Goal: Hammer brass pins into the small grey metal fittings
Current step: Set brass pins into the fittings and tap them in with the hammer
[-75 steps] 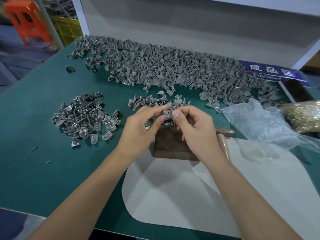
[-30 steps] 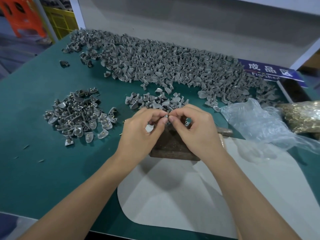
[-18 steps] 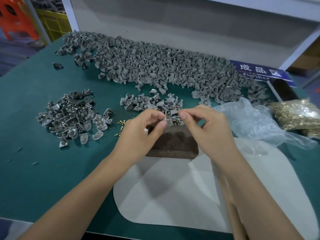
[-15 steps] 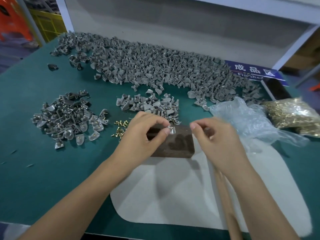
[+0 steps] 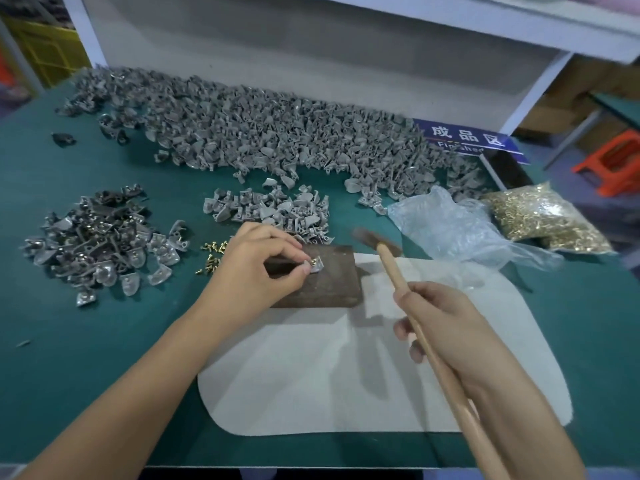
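Left hand (image 5: 256, 268) pinches a grey fitting (image 5: 316, 265) between thumb and forefinger, holding it down on the top of the dark block (image 5: 322, 278), near the block's far-left corner. A brass pin (image 5: 312, 261) stands in the fitting, right at the fingertips. Right hand (image 5: 446, 323) has its fingers wrapped round the wooden handle of the hammer (image 5: 398, 271); the hammer head, blurred, hangs past the block's far-right corner, apart from the fitting. The near half of the block top is bare. The block's near edge sits on a white mat (image 5: 346, 375) spreading toward the person. Left of the block: loose brass pins (image 5: 213, 256), then a pile with pins fitted (image 5: 100, 237). Beyond the block: a small pile of fittings (image 5: 270, 209), just beside its far edge, and a long heap (image 5: 277, 140) further back. Right of the block: clear bag (image 5: 446, 226), then bag of pins (image 5: 540, 216). Green table (image 5: 69, 341) is bare left of the mat.
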`<action>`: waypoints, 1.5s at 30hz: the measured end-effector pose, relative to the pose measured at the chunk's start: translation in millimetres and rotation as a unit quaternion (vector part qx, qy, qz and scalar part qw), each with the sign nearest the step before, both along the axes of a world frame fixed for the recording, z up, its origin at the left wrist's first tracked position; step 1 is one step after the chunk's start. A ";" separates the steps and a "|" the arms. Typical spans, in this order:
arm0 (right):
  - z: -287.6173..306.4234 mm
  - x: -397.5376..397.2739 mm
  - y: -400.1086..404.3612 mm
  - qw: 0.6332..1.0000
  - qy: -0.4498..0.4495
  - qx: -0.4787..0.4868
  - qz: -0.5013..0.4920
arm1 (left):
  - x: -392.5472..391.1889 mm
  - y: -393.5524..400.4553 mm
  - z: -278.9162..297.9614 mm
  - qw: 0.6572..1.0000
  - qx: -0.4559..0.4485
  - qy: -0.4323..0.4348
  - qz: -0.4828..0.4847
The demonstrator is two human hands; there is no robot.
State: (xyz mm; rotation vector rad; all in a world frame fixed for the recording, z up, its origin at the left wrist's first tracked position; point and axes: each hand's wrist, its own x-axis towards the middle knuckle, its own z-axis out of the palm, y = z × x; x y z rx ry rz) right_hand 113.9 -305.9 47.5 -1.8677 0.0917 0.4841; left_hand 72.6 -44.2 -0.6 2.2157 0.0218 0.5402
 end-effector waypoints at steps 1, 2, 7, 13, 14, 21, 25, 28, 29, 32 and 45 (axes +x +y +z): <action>2.3 -6.4 -0.4 0.999 0.008 0.051 -0.004 | 0.4 0.6 -0.2 1.000 -0.002 0.000 -0.002; 4.8 -13.1 -0.7 0.995 0.012 0.098 -0.007 | 0.9 1.3 -0.5 1.000 -0.001 -0.001 -0.003; 21.1 -38.1 2.0 0.965 0.090 0.241 0.045 | 1.9 3.0 -1.3 1.000 0.014 -0.007 -0.007; 23.7 -57.3 25.4 0.969 0.082 0.209 0.101 | 1.2 3.9 0.5 1.000 -0.006 0.010 -0.008; 23.8 -58.4 28.4 0.969 0.080 0.212 0.094 | 1.1 3.9 1.1 1.000 -0.004 0.007 -0.010; 27.3 -57.4 42.6 0.974 0.008 0.193 0.121 | 1.4 2.3 2.6 1.000 -0.020 0.006 -0.016; 21.7 -62.3 44.7 0.973 0.002 0.181 0.146 | 2.0 3.7 1.6 1.000 -0.011 0.015 -0.007; 18.4 -65.5 46.6 0.971 0.013 0.180 0.157 | 1.8 3.7 2.2 1.000 -0.002 0.018 -0.005; 17.1 -65.7 47.2 0.971 0.018 0.178 0.156 | 1.7 3.7 1.9 1.000 -0.002 0.016 -0.004; 15.5 -66.6 47.4 0.975 0.021 0.165 0.147 | 1.7 3.8 1.5 1.000 -0.003 0.015 -0.003; 25.4 -62.9 47.4 0.973 -0.014 0.168 0.161 | 0.5 2.7 3.8 1.000 0.009 0.012 0.005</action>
